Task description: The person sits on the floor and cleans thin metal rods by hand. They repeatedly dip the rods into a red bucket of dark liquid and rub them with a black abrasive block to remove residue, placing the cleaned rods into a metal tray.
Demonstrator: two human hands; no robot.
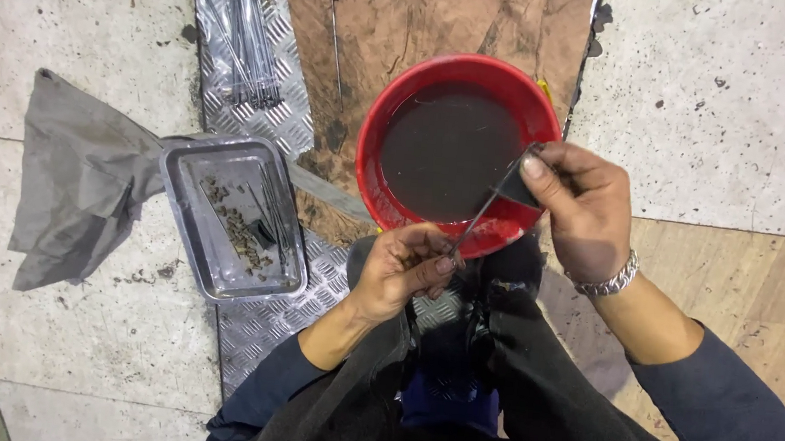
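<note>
A red bowl (385,197) filled with dark liquid stands on the floor in front of me. Over its near rim I hold a thin metal rod (482,214). My left hand (401,270) pinches the rod's lower end between thumb and fingers. My right hand (577,207), with a metal bracelet on the wrist, presses a small dark pad (516,188) around the rod's upper part. The rod slants from lower left to upper right.
A steel tray (189,223) with small dark bits and thin rods lies to the left, next to a grey cloth (78,182). A bundle of thin rods (252,46) lies on a checker plate (268,318). A brown board (408,16) sits behind the bowl.
</note>
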